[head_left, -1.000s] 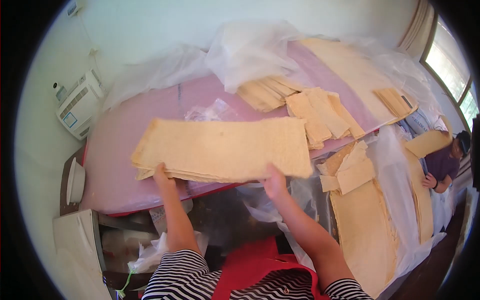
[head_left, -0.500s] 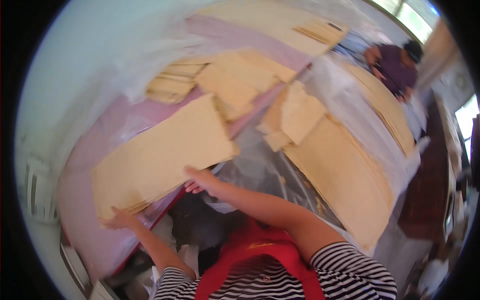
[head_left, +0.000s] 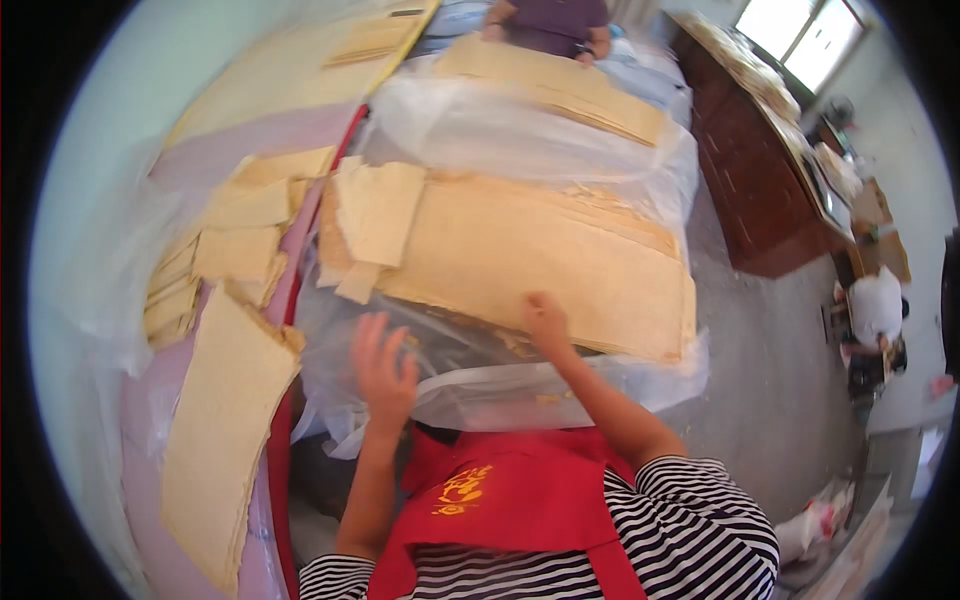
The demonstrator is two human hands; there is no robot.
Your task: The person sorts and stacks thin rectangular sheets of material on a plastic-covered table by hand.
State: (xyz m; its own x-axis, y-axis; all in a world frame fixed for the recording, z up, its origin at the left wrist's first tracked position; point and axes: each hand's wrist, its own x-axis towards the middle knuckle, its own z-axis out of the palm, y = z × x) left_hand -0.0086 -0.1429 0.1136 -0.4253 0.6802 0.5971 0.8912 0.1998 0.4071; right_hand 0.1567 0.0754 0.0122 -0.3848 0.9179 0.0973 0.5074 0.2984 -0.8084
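A wide stack of thin, pale yellow sheets (head_left: pixel 560 250), brittle-edged like dried bean curd skin, lies on clear plastic before me. My right hand (head_left: pixel 545 322) is over its near edge, fingers curled; whether anything is in them is hidden. My left hand (head_left: pixel 383 365) hovers over the plastic sheeting (head_left: pixel 470 385) left of there, fingers spread, holding nothing. Smaller torn pieces (head_left: pixel 385 210) rest on the stack's left end. To my left, a long stack of the same sheets (head_left: pixel 225 440) lies on a pink surface (head_left: pixel 145 480), apart from both hands.
Broken sheet pieces (head_left: pixel 240 245) are piled on the pink side, which a red edge (head_left: pixel 285 470) borders. Across the plastic, a person in purple (head_left: pixel 555 25) has both hands near another stack (head_left: pixel 560 85). A dark wooden cabinet (head_left: pixel 750 180) stands at the right.
Both hands have come off the long stack on the pink surface and moved right. My left hand has opened; my right is now over the wide stack. The view has turned right.
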